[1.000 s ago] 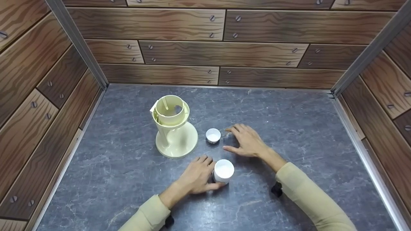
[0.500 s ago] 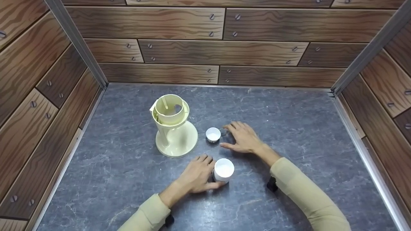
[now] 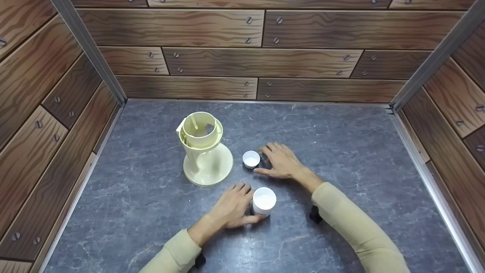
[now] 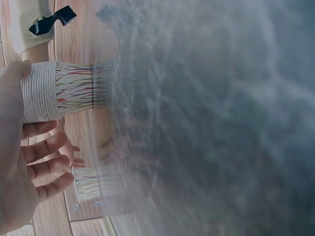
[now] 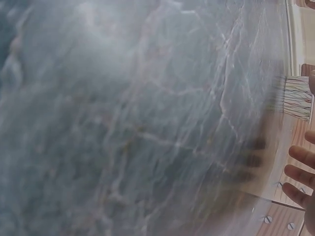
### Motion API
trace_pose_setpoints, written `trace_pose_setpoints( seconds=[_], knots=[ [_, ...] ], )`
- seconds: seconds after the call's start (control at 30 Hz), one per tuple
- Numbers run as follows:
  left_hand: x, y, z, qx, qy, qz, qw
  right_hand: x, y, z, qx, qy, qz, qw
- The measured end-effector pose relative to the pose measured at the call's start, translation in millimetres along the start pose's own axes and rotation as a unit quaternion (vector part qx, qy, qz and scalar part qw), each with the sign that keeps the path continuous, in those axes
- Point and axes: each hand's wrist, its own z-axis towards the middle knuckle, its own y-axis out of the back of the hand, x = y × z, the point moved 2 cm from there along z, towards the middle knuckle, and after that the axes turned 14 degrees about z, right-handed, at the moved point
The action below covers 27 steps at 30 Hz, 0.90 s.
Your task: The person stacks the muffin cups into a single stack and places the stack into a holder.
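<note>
A white cup [image 3: 264, 201] stands upright near the front. My left hand [image 3: 232, 207] holds it, with the thumb on its near side and the index finger on its far left side. In the left wrist view the cup [image 4: 59, 92] shows a ribbed upper band and thin coloured lines below. A smaller white cup [image 3: 251, 160] stands behind it. My right hand [image 3: 281, 162] is at that cup's right, thumb and fingers spread on either side; contact cannot be made out. In the right wrist view the small cup [image 5: 297, 97] has similar coloured lines and spread fingers [image 5: 299, 174] beside it.
A pale yellow stand [image 3: 207, 167] with a round base and an open cylinder on top is left of the small cup. Grey marbled tabletop [image 3: 151, 212] lies beneath everything. Wood-patterned walls [image 3: 212, 62] with metal edge strips enclose the left, back and right sides.
My right hand has moved left toward the small cup, and its thumb and fingers now lie closer about it. The left hand and both cups have stayed in place.
</note>
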Motion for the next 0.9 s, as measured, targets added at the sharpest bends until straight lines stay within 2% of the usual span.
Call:
trace_pose_setpoints(
  seconds=[0.9],
  knots=[
    [-0.4, 1.1, 0.5, -0.001, -0.005, -0.003, 1.0000, 6.2, -6.9, 12.1, -0.007, -0.005, 0.009, 1.000]
  ],
)
